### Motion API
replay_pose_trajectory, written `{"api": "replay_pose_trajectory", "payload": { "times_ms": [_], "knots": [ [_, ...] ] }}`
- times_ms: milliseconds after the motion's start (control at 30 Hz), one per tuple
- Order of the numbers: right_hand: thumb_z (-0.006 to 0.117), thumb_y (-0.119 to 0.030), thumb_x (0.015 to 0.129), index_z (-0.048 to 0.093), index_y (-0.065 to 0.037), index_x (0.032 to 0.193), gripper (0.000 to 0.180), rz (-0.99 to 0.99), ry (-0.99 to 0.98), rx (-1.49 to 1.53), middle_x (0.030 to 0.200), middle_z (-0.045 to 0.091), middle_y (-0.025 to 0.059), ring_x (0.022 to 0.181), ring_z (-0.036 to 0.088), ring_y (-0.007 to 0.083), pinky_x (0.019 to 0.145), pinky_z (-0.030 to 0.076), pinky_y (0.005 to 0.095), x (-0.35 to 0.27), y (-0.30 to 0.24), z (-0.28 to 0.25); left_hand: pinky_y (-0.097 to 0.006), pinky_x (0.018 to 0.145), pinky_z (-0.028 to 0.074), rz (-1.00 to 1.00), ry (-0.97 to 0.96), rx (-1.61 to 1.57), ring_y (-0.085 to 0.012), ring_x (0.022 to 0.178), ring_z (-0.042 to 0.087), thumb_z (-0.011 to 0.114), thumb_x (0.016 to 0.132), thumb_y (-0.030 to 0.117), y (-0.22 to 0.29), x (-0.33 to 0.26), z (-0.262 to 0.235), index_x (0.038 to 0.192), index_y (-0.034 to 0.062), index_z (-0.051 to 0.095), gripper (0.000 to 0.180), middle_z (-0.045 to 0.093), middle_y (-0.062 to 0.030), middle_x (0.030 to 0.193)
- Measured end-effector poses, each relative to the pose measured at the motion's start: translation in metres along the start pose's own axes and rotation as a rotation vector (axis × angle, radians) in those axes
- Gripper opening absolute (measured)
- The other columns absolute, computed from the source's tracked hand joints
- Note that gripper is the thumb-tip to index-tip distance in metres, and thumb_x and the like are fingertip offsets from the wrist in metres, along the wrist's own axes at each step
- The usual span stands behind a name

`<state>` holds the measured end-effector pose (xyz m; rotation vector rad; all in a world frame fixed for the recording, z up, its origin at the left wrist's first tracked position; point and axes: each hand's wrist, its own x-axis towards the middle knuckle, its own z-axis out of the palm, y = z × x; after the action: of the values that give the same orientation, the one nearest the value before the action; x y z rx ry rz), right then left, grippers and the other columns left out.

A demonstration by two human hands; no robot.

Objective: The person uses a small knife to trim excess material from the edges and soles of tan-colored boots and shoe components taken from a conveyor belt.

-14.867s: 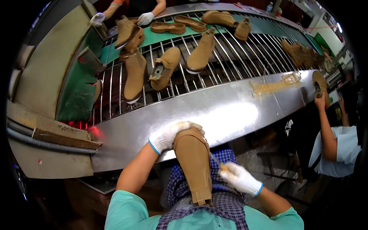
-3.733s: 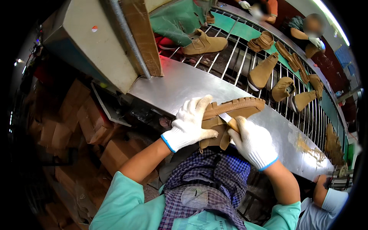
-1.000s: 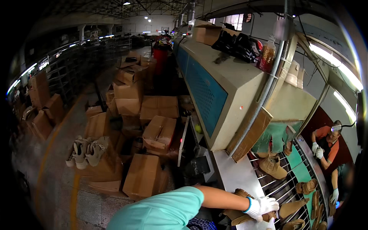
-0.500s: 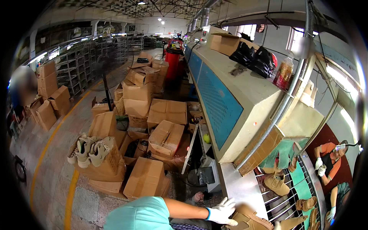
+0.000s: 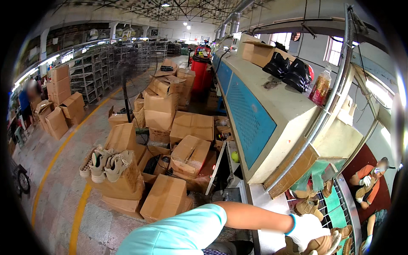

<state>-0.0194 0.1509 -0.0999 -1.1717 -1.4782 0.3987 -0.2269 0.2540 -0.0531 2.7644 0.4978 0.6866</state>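
Note:
My left hand (image 5: 308, 230), in a white glove, reaches across to the lower right over the metal edge of the conveyor. Its fingers curl around a tan boot (image 5: 324, 245); the palm covers part of it. Another brown piece of footwear (image 5: 291, 247) shows just below the hand, cut off by the lower edge. Beyond the glove, a tan boot (image 5: 309, 207) rests on the rack bars. My right hand is not in view.
A long beige machine with blue panels (image 5: 248, 114) runs alongside; black shoes (image 5: 296, 75) and a bottle (image 5: 320, 87) stand on top. Cardboard cartons (image 5: 163, 197) crowd the left, one bearing beige sneakers (image 5: 117, 166). Across the conveyor, a gloved co-worker (image 5: 369, 180) holds a shoe.
My left hand has moved right, from open beside a tan boot to curled around a boot over the rack. The view has shifted slightly. The co-worker's hands now hold a shoe.

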Motion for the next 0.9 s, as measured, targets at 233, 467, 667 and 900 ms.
{"api": "replay_pose_trajectory", "payload": {
  "times_ms": [233, 467, 667, 900],
  "knots": [
    [0.073, -0.023, 0.097, 0.048, -0.002, 0.155, 0.067, 0.253, 0.19, 0.019, 0.147, 0.06, 0.0175, 0.132, 0.06, 0.0315, 0.111, 0.049, 0.0504, -0.042, 0.028, -0.055, -0.051, 0.068, 0.056, 0.249, 0.085, 0.072, -0.0437, 0.078, 0.071, 0.078, 0.077, 0.041, 0.023, 0.047, 0.044, 0.127, 0.0135, 0.071, 0.058, 0.075, -0.0189, 0.09],
    [0.07, -0.026, 0.099, 0.046, -0.003, 0.157, 0.067, 0.449, 0.229, -0.001, 0.15, 0.058, 0.0167, 0.135, 0.058, 0.0317, 0.112, 0.048, 0.0505, -0.087, 0.037, -0.071, -0.047, 0.078, 0.054, 0.161, -0.056, -0.455, -0.039, 0.087, 0.066, 0.087, 0.074, 0.031, 0.062, 0.007, 0.05, 0.104, 0.0069, 0.068, 0.042, 0.069, -0.018, 0.096],
    [0.067, -0.028, 0.1, 0.044, -0.004, 0.158, 0.067, 0.501, 0.223, 0.025, 0.153, 0.056, 0.016, 0.137, 0.057, 0.0319, 0.114, 0.047, 0.0506, -0.102, 0.034, -0.067, -0.048, 0.069, 0.055, 0.113, 0.058, -0.466, -0.0397, 0.073, 0.068, 0.077, 0.085, 0.021, 0.123, -0.027, 0.142, 0.08, 0.0021, 0.074, 0.019, 0.07, -0.0188, 0.077],
    [0.065, -0.031, 0.102, 0.042, -0.005, 0.16, 0.067, 0.534, 0.193, 0.081, 0.156, 0.053, 0.0153, 0.139, 0.055, 0.0321, 0.116, 0.045, 0.0507, -0.111, 0.027, -0.059, -0.049, 0.073, 0.056, 0.128, -0.141, -0.229, -0.0384, 0.072, 0.069, 0.07, 0.092, 0.018, 0.15, -0.068, 0.148, 0.083, 0.002, 0.076, 0.02, 0.07, -0.0162, 0.075]
  ]
}}
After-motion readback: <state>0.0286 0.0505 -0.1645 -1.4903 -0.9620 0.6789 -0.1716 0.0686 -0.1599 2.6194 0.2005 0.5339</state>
